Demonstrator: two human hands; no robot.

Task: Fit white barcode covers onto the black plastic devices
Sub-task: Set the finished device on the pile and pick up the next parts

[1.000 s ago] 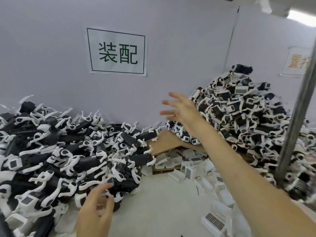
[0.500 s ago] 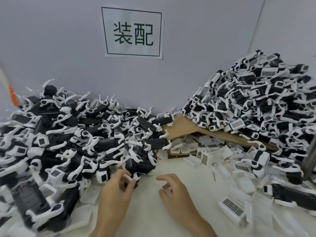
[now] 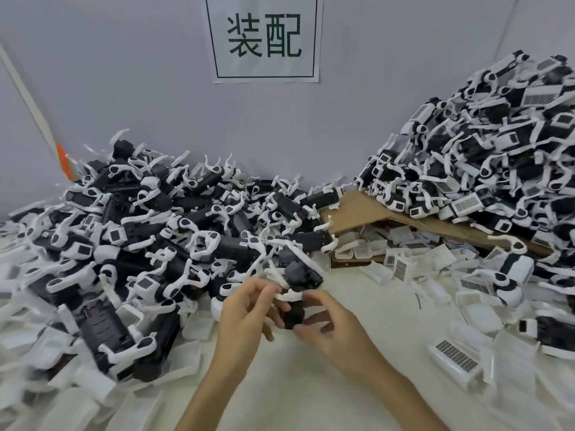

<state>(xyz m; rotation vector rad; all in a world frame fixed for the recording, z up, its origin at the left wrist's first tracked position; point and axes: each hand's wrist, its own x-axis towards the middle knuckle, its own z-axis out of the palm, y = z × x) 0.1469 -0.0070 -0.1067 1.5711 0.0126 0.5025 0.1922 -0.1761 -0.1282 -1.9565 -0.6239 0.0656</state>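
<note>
My left hand (image 3: 245,309) and right hand (image 3: 329,325) pinch one black device (image 3: 292,314) between curled fingertips. A heap of devices (image 3: 140,244) crowds in just left of the grip. Loose barcode covers (image 3: 454,357) lie to the right, with cardboard (image 3: 367,209) beyond. The device's long axis points away from me.

hands (image 3: 245,309) (image 3: 329,325) 2; device heaps (image 3: 149,231) (image 3: 485,169) 2; sign (image 3: 264,38) 1; cardboard (image 3: 367,213) 1

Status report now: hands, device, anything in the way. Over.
Left hand pinches white clip of black device; right hand grips its body. Barcode cover lies loose at right, untouched. Device pile crowds left; nothing blocking hands.
</note>
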